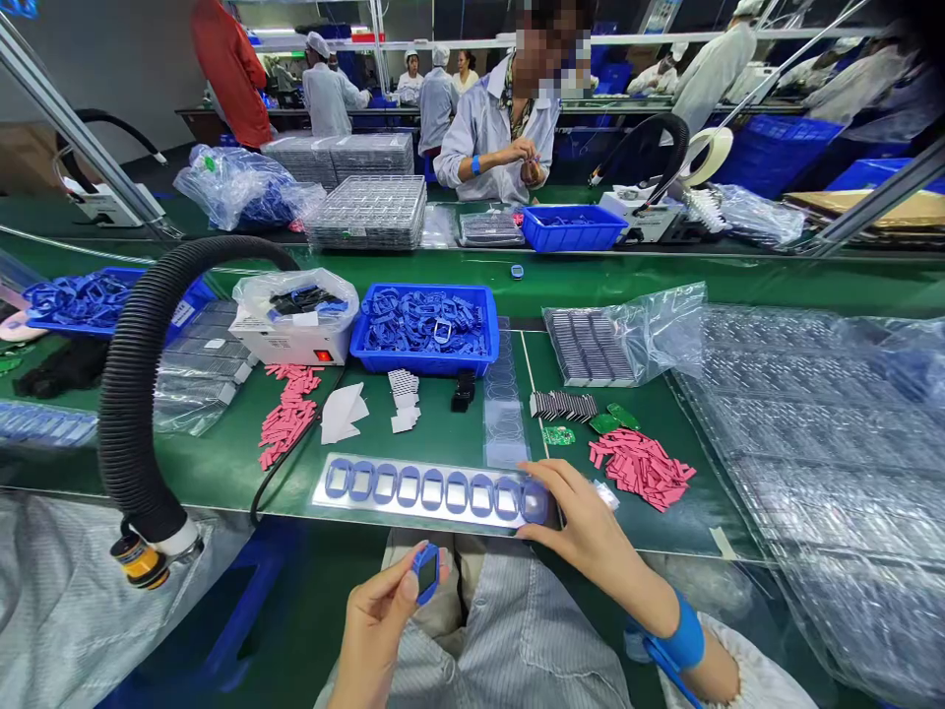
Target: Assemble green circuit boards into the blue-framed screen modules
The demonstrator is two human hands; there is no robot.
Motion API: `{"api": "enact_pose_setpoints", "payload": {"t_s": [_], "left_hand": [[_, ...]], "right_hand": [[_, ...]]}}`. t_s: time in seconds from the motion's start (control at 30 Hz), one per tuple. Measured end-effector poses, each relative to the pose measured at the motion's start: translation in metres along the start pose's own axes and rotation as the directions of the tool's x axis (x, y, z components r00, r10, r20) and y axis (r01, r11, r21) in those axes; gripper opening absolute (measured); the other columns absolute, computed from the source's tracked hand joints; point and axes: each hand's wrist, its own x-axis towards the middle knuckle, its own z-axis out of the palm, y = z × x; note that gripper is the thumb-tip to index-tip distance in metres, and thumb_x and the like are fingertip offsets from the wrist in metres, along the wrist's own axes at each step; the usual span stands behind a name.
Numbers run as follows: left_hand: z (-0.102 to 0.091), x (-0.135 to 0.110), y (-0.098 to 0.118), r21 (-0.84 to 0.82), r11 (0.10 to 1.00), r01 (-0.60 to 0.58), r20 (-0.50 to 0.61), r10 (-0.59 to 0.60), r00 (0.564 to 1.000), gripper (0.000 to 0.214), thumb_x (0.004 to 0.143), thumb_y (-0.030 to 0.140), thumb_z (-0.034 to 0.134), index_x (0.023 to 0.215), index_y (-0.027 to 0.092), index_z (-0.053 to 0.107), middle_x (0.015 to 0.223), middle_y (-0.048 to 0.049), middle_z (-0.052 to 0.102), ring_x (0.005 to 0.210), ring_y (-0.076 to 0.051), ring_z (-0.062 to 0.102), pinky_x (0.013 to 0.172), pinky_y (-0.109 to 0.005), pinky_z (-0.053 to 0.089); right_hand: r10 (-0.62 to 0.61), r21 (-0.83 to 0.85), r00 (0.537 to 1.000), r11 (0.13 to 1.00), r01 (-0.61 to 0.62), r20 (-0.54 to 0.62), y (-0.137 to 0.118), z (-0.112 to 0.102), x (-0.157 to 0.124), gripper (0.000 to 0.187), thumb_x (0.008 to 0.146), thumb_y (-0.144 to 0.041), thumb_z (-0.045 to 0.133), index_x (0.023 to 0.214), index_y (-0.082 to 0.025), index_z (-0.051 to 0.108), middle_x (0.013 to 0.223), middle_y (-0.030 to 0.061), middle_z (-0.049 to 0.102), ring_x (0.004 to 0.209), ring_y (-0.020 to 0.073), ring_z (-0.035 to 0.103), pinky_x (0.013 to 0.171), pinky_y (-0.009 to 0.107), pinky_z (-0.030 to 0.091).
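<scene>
My left hand (pixel 373 630) is low in the view, holding a small blue rounded-rectangular device with a dark face (pixel 426 574) between thumb and fingers. Ahead on the green conveyor belt (pixel 458 433) lies a transparent sheet (pixel 443 517) carrying a row of blue oval rings (pixel 432 489). My right hand (pixel 583 517) is at the sheet's right end, its thumb and fingers on either side of the last ring (pixel 535 502). I cannot tell whether that ring is gripped. A blue band (pixel 683 635) circles my right wrist.
A blue bin of rings (pixel 424 330) stands beyond the sheet. Pink pads (pixel 641 469) and green circuit boards (pixel 557 434) lie right of it. A black ribbed hose (pixel 125 414) arcs down at left. Plastic-covered trays (pixel 819 443) fill the right. A co-worker (pixel 494 128) sits opposite.
</scene>
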Motion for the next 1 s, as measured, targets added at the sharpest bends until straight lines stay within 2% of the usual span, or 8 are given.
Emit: {"api": "enact_pose_setpoints", "payload": {"t_s": [0.1, 0.2, 0.27, 0.37, 0.53, 0.67, 0.83, 1.0], "left_hand": [[0.0, -0.001, 0.001, -0.009, 1.0, -0.002, -0.02, 0.002, 1.0, 0.036, 0.065, 0.045, 0.075, 0.093, 0.022, 0.076, 0.09, -0.0123, 0.077, 0.09, -0.032, 0.07, 0.094, -0.051, 0.047], [0.0, -0.001, 0.002, 0.002, 1.0, -0.015, -0.059, 0.015, 0.998, 0.039, 0.063, 0.047, 0.076, 0.092, 0.02, 0.076, 0.09, -0.0132, 0.077, 0.092, -0.034, 0.069, 0.096, -0.052, 0.044], [-0.001, -0.001, 0.001, 0.007, 1.0, -0.014, -0.058, 0.014, 0.998, 0.04, 0.062, 0.048, 0.076, 0.091, 0.02, 0.076, 0.09, -0.0135, 0.077, 0.093, -0.034, 0.069, 0.097, -0.052, 0.043], [-0.003, 0.001, -0.001, -0.001, 1.0, -0.016, -0.04, 0.016, 0.999, 0.039, 0.064, 0.046, 0.076, 0.092, 0.02, 0.076, 0.091, -0.0133, 0.076, 0.093, -0.034, 0.069, 0.097, -0.053, 0.042], [-0.003, 0.001, 0.0, -0.01, 1.0, -0.015, -0.032, 0.015, 0.999, 0.037, 0.063, 0.045, 0.076, 0.091, 0.021, 0.076, 0.093, -0.0124, 0.076, 0.092, -0.034, 0.069, 0.097, -0.053, 0.042], [-0.002, -0.001, 0.002, -0.035, 0.999, -0.018, -0.056, 0.016, 0.998, 0.037, 0.062, 0.045, 0.077, 0.089, 0.02, 0.077, 0.091, -0.0129, 0.076, 0.09, -0.034, 0.07, 0.095, -0.053, 0.044], [0.0, -0.003, 0.002, -0.021, 1.0, 0.003, -0.032, -0.003, 0.999, 0.037, 0.062, 0.046, 0.077, 0.09, 0.022, 0.077, 0.089, -0.0124, 0.077, 0.093, -0.034, 0.069, 0.097, -0.054, 0.042], [0.007, -0.009, -0.002, -0.043, 0.999, -0.006, -0.067, 0.003, 0.998, 0.036, 0.059, 0.047, 0.078, 0.085, 0.023, 0.078, 0.086, -0.012, 0.077, 0.09, -0.035, 0.07, 0.097, -0.056, 0.041]], "right_hand": [[0.2, 0.258, 0.979, 0.948, -0.186, -0.029, 0.001, 0.005, 0.0, 0.063, 0.062, -0.036, 0.078, 0.119, -0.024, 0.054, 0.092, 0.0038, 0.061, 0.071, 0.0171, 0.059, 0.061, 0.031, 0.052], [0.415, 0.462, 0.909, 0.811, -0.358, -0.024, 0.004, 0.005, 0.002, 0.053, 0.059, -0.041, 0.078, 0.103, -0.018, 0.061, 0.069, -0.0005, 0.062, 0.053, 0.0123, 0.054, 0.049, 0.026, 0.046], [0.464, 0.498, 0.886, 0.77, -0.398, -0.008, 0.007, 0.002, 0.003, 0.042, 0.061, -0.047, 0.075, 0.088, -0.015, 0.065, 0.061, 0.0013, 0.064, 0.051, 0.0138, 0.057, 0.048, 0.026, 0.047], [0.488, 0.492, 0.873, 0.763, -0.419, -0.014, 0.009, -0.003, 0.003, 0.036, 0.063, -0.051, 0.072, 0.07, -0.015, 0.067, 0.063, 0.0067, 0.069, 0.056, 0.0184, 0.063, 0.05, 0.029, 0.051], [0.469, 0.455, 0.879, 0.803, -0.384, -0.087, 0.011, -0.018, 0.007, 0.034, 0.066, -0.052, 0.069, 0.066, -0.018, 0.069, 0.066, 0.0068, 0.071, 0.062, 0.0204, 0.066, 0.059, 0.032, 0.054], [0.407, 0.416, 0.902, 0.852, -0.318, -0.144, 0.013, -0.044, 0.028, 0.034, 0.072, -0.053, 0.063, 0.071, -0.019, 0.068, 0.07, 0.0065, 0.071, 0.066, 0.0201, 0.067, 0.063, 0.032, 0.054], [0.258, 0.319, 0.964, 0.921, -0.223, -0.071, 0.028, -0.069, 0.093, 0.03, 0.074, -0.048, 0.064, 0.071, -0.019, 0.069, 0.069, 0.0034, 0.071, 0.067, 0.0179, 0.066, 0.066, 0.029, 0.052], [0.201, 0.212, 0.979, 0.956, -0.203, 0.029, 0.069, -0.052, 0.169, 0.031, 0.086, -0.042, 0.055, 0.076, -0.014, 0.064, 0.069, 0.0006, 0.067, 0.062, 0.012, 0.063, 0.064, 0.028, 0.052]]}}
